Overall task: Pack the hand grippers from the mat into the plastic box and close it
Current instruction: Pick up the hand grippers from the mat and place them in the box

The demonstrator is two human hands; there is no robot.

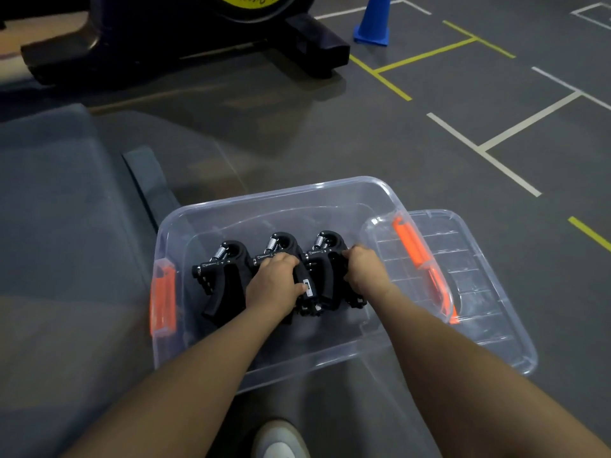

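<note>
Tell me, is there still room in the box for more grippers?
Yes. The box floor is bare along the far wall, behind the three hand grippers, and along the near wall by the forearms. The middle row is crowded: grippers sit side by side with the left hand and right hand on them.

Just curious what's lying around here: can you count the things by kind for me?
Hand grippers in the plastic box: 3
Plastic box: 1
Clear lid beside the box: 1
Blue cone: 1
Total: 6
</note>
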